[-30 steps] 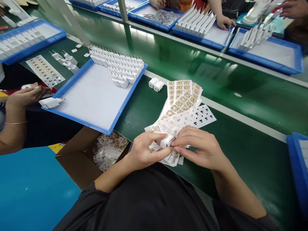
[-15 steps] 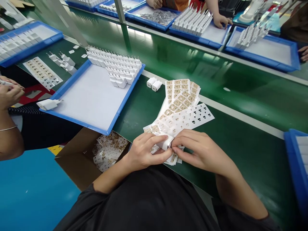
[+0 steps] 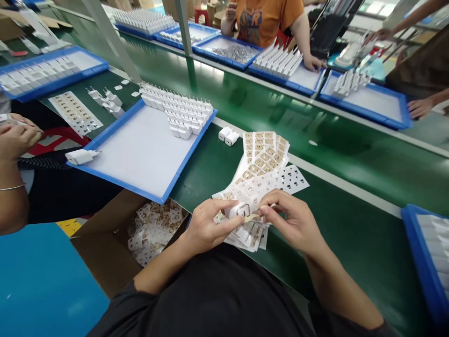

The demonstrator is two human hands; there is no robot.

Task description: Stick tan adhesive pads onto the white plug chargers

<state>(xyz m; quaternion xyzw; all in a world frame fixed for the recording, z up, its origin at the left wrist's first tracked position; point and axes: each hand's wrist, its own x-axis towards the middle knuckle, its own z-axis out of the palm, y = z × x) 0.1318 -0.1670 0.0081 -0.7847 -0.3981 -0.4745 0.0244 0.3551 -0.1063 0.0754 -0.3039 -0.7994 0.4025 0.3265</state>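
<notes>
Between the thumb and fingers of my left hand (image 3: 208, 222) is a white charger (image 3: 237, 210), its port end turned to the right. My right hand (image 3: 289, 215) pinches the end of a small tan sticker piece (image 3: 251, 217), which stretches to the charger's port end. Both hands are just above a fanned pile of sticker sheets (image 3: 266, 157) with tan, cut-out labels. A largely peeled white sheet (image 3: 293, 179) lies across the pile. Two more white chargers (image 3: 228, 135) stand together beyond it on the green table.
A blue-rimmed tray (image 3: 191, 161) on the left bears rows of chargers, with one charger (image 3: 82, 156) on its near corner. Below the table edge is a cardboard box (image 3: 100, 248) of used sheets. Another blue tray (image 3: 417, 262) is at right. Co-workers' hands (image 3: 17, 135) show at left and across the table.
My right hand has drawn slightly right, away from the charger, and the tan piece now shows between them. The charger's port end has come into view. The camera view has tilted up.
</notes>
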